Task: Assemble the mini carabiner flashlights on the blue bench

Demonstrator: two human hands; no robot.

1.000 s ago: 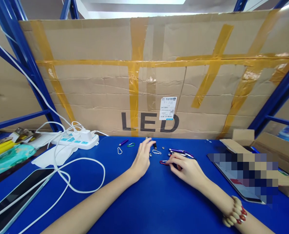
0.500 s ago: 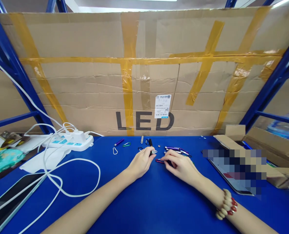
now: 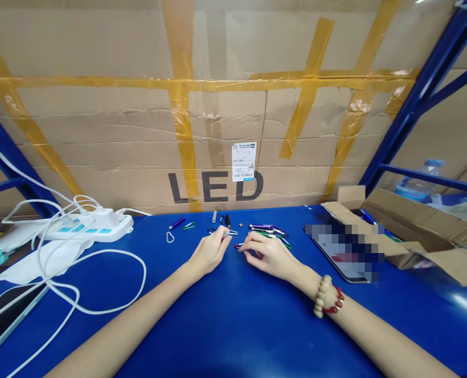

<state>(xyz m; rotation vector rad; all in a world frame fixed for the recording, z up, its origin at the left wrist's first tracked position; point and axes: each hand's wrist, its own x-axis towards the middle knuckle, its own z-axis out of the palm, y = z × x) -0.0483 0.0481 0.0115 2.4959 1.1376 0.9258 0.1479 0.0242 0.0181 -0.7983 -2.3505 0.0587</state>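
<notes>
1. While the left hand (image 3: pixel 209 252) lay flat and spread among the loose pieces a second ago, in the head view it now rests on the blue table (image 3: pixel 233 325) with its fingers drawn narrow, pinching a small silver part (image 3: pixel 226 234) at their tips.
2. The right hand (image 3: pixel 270 254) stays curled and narrow, as before. Its fingertips touch a red clip (image 3: pixel 239 245) lying on the table between the two hands; I cannot tell whether it grips the clip or only presses on it.
3. Both hands have come closer together, and their fingertips now sit just beside each other.
4. Just beyond the right hand lies a bundle of purple and green keychain lights (image 3: pixel 267 229), unmoved.
5. Beyond the left hand, a purple light (image 3: pixel 177 222), a green clip (image 3: pixel 189 226) and a silver clip (image 3: pixel 170 237) lie where they were.
6. The view has swung rightward, so the power strip (image 3: pixel 89 228) and its white cable (image 3: pixel 99 283) sit nearer the left edge, and a water bottle (image 3: pixel 418 184) now shows at right.
</notes>
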